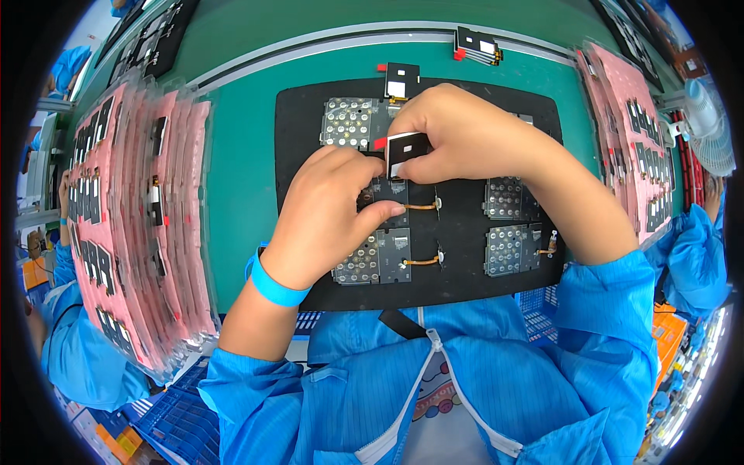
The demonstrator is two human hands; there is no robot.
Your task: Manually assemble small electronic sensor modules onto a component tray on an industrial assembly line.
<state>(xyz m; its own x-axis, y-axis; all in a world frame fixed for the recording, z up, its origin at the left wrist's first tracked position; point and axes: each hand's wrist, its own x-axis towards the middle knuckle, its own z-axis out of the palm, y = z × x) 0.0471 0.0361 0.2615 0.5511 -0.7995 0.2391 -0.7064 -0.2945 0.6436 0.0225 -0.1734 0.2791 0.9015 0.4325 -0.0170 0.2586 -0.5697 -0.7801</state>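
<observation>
My right hand (461, 136) pinches a small black display module (404, 149) with a red pull tab, over the upper end of a keypad circuit board (384, 198). My left hand (333, 205) is bent over that same board, its thumb on the board's face and its fingers curled along the far side. The left hand covers much of the board. Above it, another keypad board (346, 122) has a display module (402, 80) at its end. Nearer me lies a keypad board (372, 257) with an orange flex cable (422, 262).
The boards lie on a black mat (457, 279) on a green table (240, 178). More keypad boards (513, 249) sit at the mat's right. Stacked pink trays (108, 209) stand left, others (620, 116) right. A small display stack (477, 48) lies at the back. Co-workers' blue sleeves (690, 260) show sideways.
</observation>
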